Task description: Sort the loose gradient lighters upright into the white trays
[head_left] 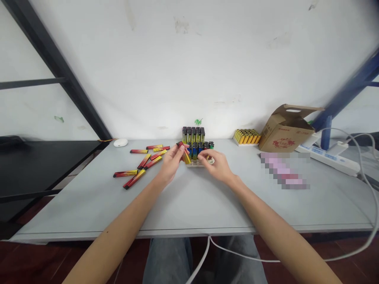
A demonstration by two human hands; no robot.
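Note:
My left hand (171,163) is closed on a red-and-yellow lighter (185,155), which tilts with its dark end up and its yellow end down. Just right of it, my right hand (217,163) has thumb and forefinger curled together at the front of a pale tray (195,163); what they grip, if anything, I cannot make out. Blue and green lighters (194,150) stand upright in that tray, partly hidden by both hands. Loose red-and-yellow lighters (134,179) lie scattered on the table to the left.
Yellow-green lighters (193,135) stand in rows behind the tray. Farther right are a tray of yellow-orange lighters (247,137), an open cardboard box (284,132), a blurred pink item (282,170) and a white power strip (331,157). A white oval object (121,142) lies at the back left.

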